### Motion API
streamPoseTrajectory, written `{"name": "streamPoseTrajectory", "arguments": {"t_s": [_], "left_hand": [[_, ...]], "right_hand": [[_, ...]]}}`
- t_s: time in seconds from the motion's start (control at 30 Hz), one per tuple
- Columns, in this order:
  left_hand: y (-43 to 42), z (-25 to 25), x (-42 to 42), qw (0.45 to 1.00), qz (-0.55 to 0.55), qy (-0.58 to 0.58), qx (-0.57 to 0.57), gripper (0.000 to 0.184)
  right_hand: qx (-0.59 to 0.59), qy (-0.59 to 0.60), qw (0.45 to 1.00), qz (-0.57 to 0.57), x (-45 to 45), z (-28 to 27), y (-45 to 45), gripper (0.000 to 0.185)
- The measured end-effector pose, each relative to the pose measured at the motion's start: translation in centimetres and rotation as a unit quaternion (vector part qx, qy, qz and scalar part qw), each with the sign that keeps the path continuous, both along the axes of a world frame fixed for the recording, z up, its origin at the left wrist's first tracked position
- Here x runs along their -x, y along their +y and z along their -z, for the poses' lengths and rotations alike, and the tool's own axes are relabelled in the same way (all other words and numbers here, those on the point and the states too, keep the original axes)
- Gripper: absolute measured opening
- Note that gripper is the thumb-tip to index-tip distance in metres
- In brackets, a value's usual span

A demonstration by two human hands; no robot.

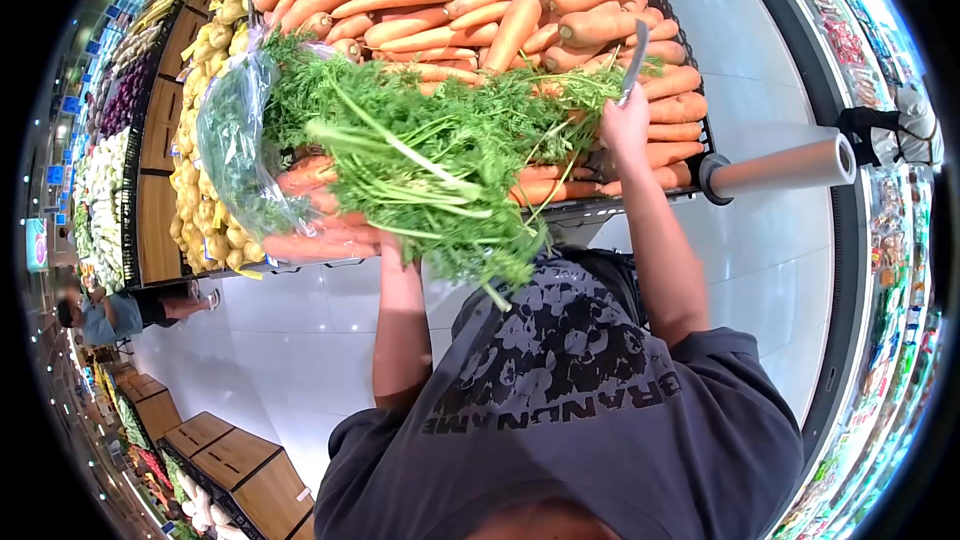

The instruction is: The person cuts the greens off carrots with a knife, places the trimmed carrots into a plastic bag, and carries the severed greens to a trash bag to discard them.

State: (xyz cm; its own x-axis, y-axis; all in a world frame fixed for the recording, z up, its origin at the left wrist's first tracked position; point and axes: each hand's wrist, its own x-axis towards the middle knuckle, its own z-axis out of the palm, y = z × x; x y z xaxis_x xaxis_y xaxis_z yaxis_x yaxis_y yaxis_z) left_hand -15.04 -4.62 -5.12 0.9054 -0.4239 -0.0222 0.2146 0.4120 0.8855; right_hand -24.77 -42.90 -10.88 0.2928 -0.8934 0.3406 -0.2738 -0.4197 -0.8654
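My right hand (626, 125) is closed around a knife (634, 65), its curved grey blade pointing up and away over the carrots. Only the wrist side of my left hand (392, 248) shows, beneath a large heap of leafy carrot tops (410, 150); its fingers are hidden. The green stems spread from the clear plastic bag (235, 125) across to the knife hand. Orange carrots (325, 238) show at the lower edge of the bag, close to my left hand. Behind the greens lies a big pile of loose carrots (510, 30).
Bags of yellow-skinned produce (205, 150) fill the display on the left. A roll of plastic bags (785, 170) sticks out at the stand's right corner. Wooden crates (235, 470) stand at the lower left. A person (110, 315) is at the far left, and refrigerated shelves (890, 230) line the right.
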Motion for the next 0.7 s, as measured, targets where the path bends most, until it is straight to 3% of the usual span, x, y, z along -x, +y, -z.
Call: {"name": "streamPoseTrajectory", "arguments": {"t_s": [0.1,0.23,0.33,0.43,0.5,0.53,0.6,0.63,0.67,0.7], "left_hand": [[-1.2,0.0,-0.3,1.0,0.015,0.008,-0.01,0.052],[-2.2,0.1,-0.7,0.999,0.024,0.015,-0.02,0.052],[-2.2,0.0,-0.8,0.999,0.027,0.022,-0.028,0.052],[-2.1,0.1,-1.1,0.999,0.025,0.029,-0.034,0.053],[-2.0,0.3,-1.2,0.998,0.024,0.034,-0.041,0.053],[-1.9,0.4,-1.2,0.998,0.024,0.036,-0.043,0.053],[-1.7,0.5,-1.0,0.998,0.028,0.038,-0.048,0.053],[-1.5,0.6,-1.0,0.997,0.034,0.036,-0.053,0.053],[-1.7,0.8,-1.0,0.997,0.042,0.033,-0.056,0.053],[-1.9,1.2,-1.3,0.997,0.046,0.032,-0.059,0.053]], "right_hand": [[-0.128,0.052,0.988,-0.064,-0.4,-3.4,2.2,0.028],[-0.147,0.136,0.979,-0.049,-1.6,-1.5,0.9,0.033],[-0.134,0.213,0.968,-0.011,-2.1,-4.0,2.6,0.03],[-0.13,0.159,0.977,-0.059,-1.3,-3.6,2.9,0.034],[-0.154,0.088,0.978,-0.106,-0.6,-7.0,5.1,0.036],[-0.154,0.094,0.977,-0.111,-0.7,-6.2,5.7,0.036],[-0.196,-0.029,0.957,-0.21,-0.6,-3.5,6.5,0.041],[-0.28,-0.01,0.937,-0.208,-0.4,-3.3,7.7,0.045],[-0.199,-0.04,0.957,-0.205,-0.4,-3.3,9.1,0.049],[-0.184,0.05,0.969,-0.157,-0.1,-2.1,9.6,0.055]]}}
